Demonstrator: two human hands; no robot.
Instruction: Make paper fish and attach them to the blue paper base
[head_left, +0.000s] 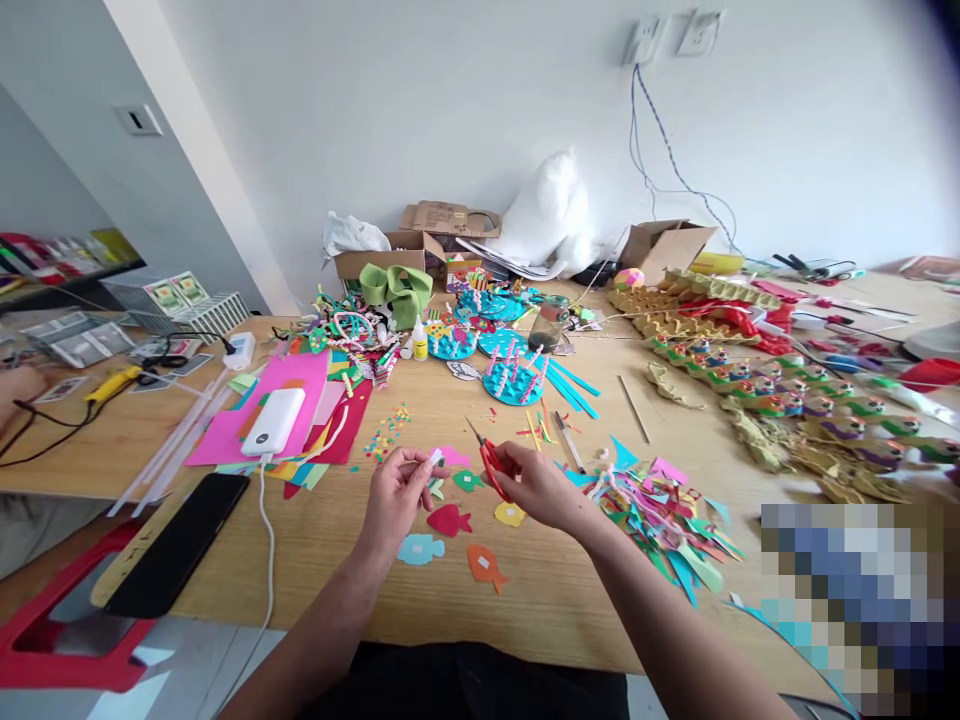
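My left hand (400, 490) pinches a small white piece (436, 457), perhaps tape or paper, between thumb and fingertips. In my right hand (541, 483) is a pair of red-handled scissors (493, 468), its blades pointing up and left. Below and between the hands lie fish cutouts: a red fish (448, 520), a light blue fish (421, 549), an orange fish (486, 566), a yellow fish (510, 514) and a green fish (469, 481). Small white squares show on several of them. A pink cutout (453, 456) lies partly hidden behind my left hand.
Colourful scraps (671, 510) are heaped to the right, near a pen (570, 442). On the left are a white power bank (274, 421) on coloured sheets and a black phone (178, 543). Blue discs (514, 380), a glue bottle (420, 341) and egg-carton crafts (780, 385) stand farther back.
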